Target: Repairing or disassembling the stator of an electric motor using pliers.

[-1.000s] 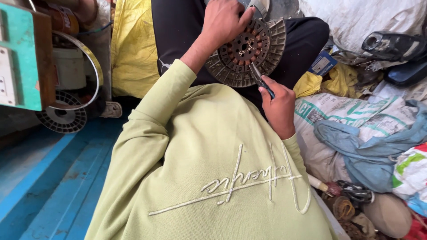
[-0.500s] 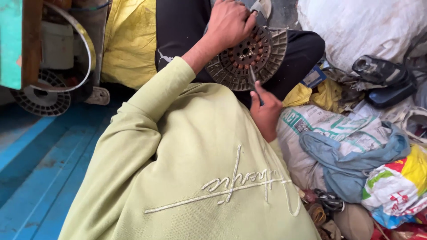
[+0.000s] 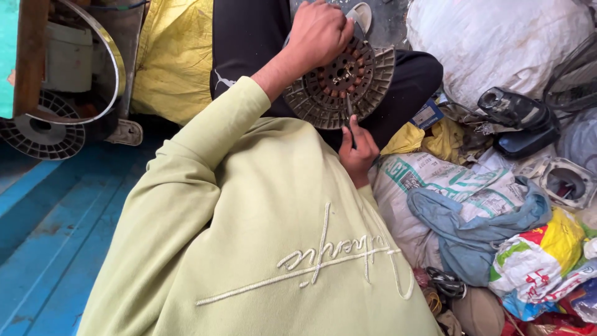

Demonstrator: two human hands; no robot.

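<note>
Left arm: raised in a pale green sleeve, bent at the elbow, forearm bare past the cuff. Left hand [image 3: 320, 31]: fingers curled down in a firm clamp. Right hand [image 3: 357, 152]: lower, close to the chest, fingers pinched closed, thumb pointing up.

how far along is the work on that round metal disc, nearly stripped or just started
Looks early to midway. The left hand grips the round metal disc on the lap, and the right hand pushes a thin tool into its lower edge. Copper-coloured windings still ring the disc's centre, so most looks left. No removed pieces are clearly visible nearby.
</note>
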